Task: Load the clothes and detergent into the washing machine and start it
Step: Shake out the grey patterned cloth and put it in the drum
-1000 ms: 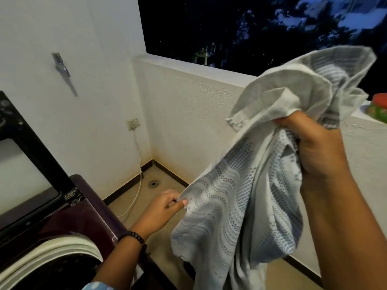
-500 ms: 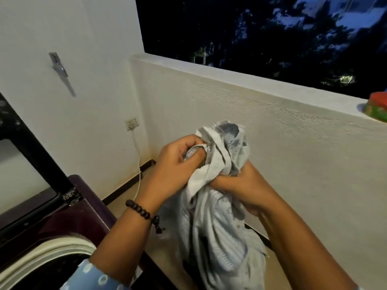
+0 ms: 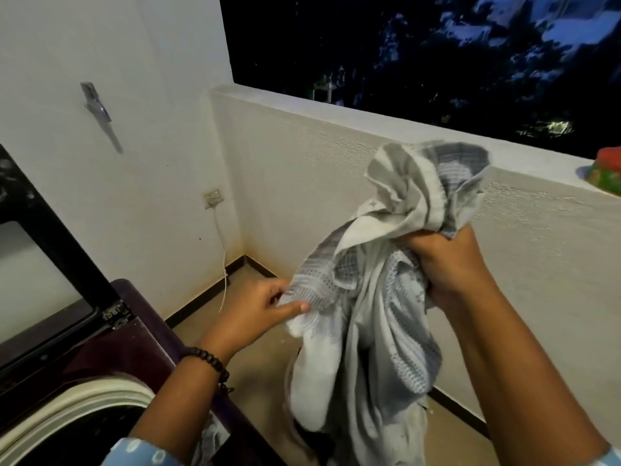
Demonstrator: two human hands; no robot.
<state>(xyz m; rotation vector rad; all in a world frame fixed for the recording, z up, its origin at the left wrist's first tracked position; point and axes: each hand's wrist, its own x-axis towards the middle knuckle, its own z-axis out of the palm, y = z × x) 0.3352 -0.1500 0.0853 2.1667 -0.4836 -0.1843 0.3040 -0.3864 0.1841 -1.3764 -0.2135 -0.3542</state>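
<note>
Gaping washer drum (image 3: 84,428), garment (image 3: 369,331) outside

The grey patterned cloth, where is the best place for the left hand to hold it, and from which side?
Probably the bunched fold nearest the left hand, taken from the left side. The right hand already grips the grey patterned cloth at the top, and the rest hangs loose, so a grip on this lower fold would gather it toward the washing machine.

Soft woven cloth here, the garment (image 3: 363,331) matt grey-white with an open, lacy striped weave. The washing machine (image 3: 111,334) top shines glossy maroon, its lid (image 3: 40,250) a dark, glassy panel. The balcony wall (image 3: 336,169) looks rough, matt plaster. The bracelet (image 3: 210,361) shows dull, dark beads.
</note>
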